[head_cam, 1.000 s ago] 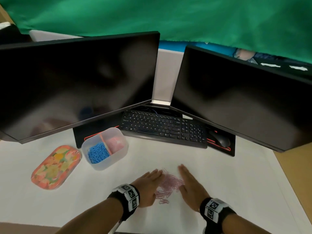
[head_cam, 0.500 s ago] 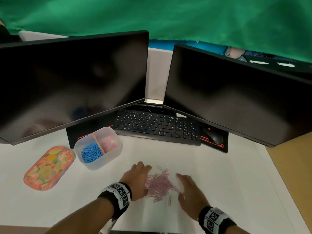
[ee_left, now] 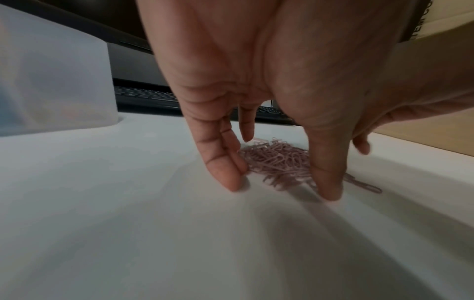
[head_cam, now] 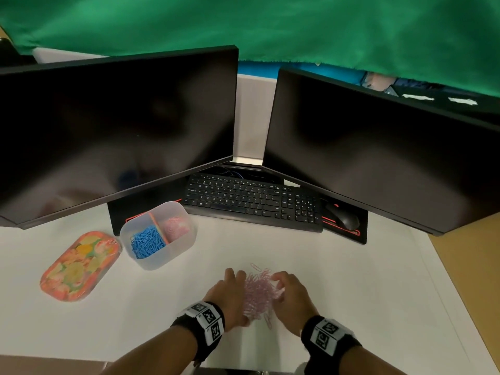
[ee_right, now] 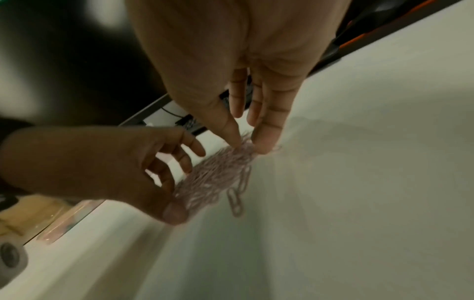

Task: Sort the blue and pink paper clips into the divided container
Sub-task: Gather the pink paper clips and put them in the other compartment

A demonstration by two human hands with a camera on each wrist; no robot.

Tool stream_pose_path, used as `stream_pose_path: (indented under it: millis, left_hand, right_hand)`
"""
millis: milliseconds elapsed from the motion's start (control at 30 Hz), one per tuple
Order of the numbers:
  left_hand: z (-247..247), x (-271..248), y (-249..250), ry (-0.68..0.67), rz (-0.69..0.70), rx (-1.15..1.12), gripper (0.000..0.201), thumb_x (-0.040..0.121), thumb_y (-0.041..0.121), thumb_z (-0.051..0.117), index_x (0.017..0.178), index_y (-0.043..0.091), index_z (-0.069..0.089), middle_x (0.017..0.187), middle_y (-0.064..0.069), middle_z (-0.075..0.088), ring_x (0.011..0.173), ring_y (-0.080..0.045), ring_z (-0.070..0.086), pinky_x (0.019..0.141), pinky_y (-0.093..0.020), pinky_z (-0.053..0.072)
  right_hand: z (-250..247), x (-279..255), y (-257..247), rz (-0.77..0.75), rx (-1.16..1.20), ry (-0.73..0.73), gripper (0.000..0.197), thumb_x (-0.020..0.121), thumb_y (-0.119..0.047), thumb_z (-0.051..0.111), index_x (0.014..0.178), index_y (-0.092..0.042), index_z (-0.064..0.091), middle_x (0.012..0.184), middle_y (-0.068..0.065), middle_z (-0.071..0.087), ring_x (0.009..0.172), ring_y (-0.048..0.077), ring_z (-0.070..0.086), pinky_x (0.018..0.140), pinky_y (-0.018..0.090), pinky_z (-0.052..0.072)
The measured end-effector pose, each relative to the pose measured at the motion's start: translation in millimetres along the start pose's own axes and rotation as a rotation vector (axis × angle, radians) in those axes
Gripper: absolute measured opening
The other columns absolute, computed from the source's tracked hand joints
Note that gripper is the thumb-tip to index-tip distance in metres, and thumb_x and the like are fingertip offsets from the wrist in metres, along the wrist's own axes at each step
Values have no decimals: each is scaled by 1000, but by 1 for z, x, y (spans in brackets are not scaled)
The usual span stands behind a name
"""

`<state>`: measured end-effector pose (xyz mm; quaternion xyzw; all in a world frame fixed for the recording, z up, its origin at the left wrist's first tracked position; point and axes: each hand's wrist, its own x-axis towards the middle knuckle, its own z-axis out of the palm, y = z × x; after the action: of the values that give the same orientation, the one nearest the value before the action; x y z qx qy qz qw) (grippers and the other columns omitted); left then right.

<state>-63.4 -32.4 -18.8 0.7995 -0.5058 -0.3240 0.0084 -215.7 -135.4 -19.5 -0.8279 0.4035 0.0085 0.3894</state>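
Observation:
A heap of pink paper clips lies on the white table near its front edge. My left hand straddles the heap from the left, thumb and fingers curled round it, tips on the table. From the right, my right hand pinches the far end of the heap between thumb and fingers. One pink clip trails loose at the near side. The clear divided container stands to the far left, with blue clips in its left half and pink clips in its right.
A flowered orange tray lies left of the container. Behind are a black keyboard, a mouse and two dark monitors overhanging the table. The white table ends at the right against a brown surface.
Both hands were flat and apart on either side of the spread clips. They have closed in, curled their fingers and pushed the clips into a tight heap.

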Motion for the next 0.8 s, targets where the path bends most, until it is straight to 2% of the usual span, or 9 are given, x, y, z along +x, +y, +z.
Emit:
stream_pose_path:
  millis: [67, 233, 367, 433, 500, 600, 700, 733, 800]
  left_hand:
    - [0, -1, -8, 0, -17, -38, 82, 64, 43, 81, 123, 18, 29, 111, -2, 32, 84, -24, 58, 74, -35, 55]
    - [-2, -1, -18, -25, -29, -62, 82, 66, 37, 81, 127, 17, 30, 117, -5, 36, 95, -29, 61, 81, -40, 54]
    - [-3, 4, -15, -36, -2, -54, 67, 70, 33, 78, 119, 17, 36, 111, -5, 40, 91, -29, 60, 78, -39, 53]
    - [-3, 6, -12, -32, 9, -69, 60, 73, 29, 75, 118, 17, 38, 111, -5, 41, 91, -28, 60, 77, -36, 52]
    - [-3, 7, -10, -24, 21, -97, 53, 76, 25, 70, 118, 18, 39, 110, -4, 43, 92, -27, 60, 75, -33, 51]
    - [-2, 7, -9, -18, 27, -117, 59, 75, 31, 70, 122, 20, 35, 115, -4, 42, 94, -26, 60, 77, -32, 51]
    - [-2, 6, -4, -43, -1, -113, 94, 62, 49, 80, 132, 26, 23, 119, -4, 36, 100, -30, 61, 84, -37, 54]
    - [-2, 6, 0, -55, -8, -79, 100, 59, 50, 81, 135, 26, 19, 120, -5, 34, 100, -29, 61, 85, -37, 55]
    - [-3, 7, 6, -61, -12, -7, 100, 61, 48, 82, 136, 24, 21, 120, -5, 33, 97, -27, 62, 83, -35, 56]
  right_hand:
    - [-17, -6, 13, 28, -61, -12, 36, 78, -5, 57, 105, -27, 50, 94, -12, 46, 74, -2, 46, 66, 8, 35]
    - [-33, -32, 54, 225, -200, -139, 21, 71, -19, 62, 76, -31, 45, 74, -10, 56, 63, 3, 50, 57, 9, 38]
    - [-19, -32, 52, 220, -77, -97, 29, 69, -9, 63, 63, -34, 49, 64, -7, 55, 53, 4, 51, 54, 8, 40]
    - [-11, -24, 41, 178, -13, -74, 31, 71, -3, 59, 66, -33, 52, 64, -7, 55, 58, -1, 55, 54, 8, 41]
    - [-6, -13, 31, 148, 56, -62, 28, 72, 0, 54, 70, -28, 57, 65, -7, 56, 54, 2, 52, 58, 14, 45]
    - [-9, 0, 16, 69, 75, -111, 28, 74, -7, 62, 95, -24, 58, 87, -7, 57, 65, 2, 50, 69, 22, 49]
    - [-14, 13, 4, -60, -175, -209, 86, 66, -32, 78, 137, -34, 29, 126, -6, 34, 102, 11, 52, 89, 28, 51]
    - [-14, 16, -2, -78, -245, -250, 104, 62, -38, 81, 143, -36, 16, 132, -6, 26, 112, 16, 48, 93, 33, 50]
    - [-10, 22, -7, -117, -361, -312, 121, 55, -45, 84, 146, -36, 4, 137, -3, 21, 120, 20, 41, 95, 39, 49]
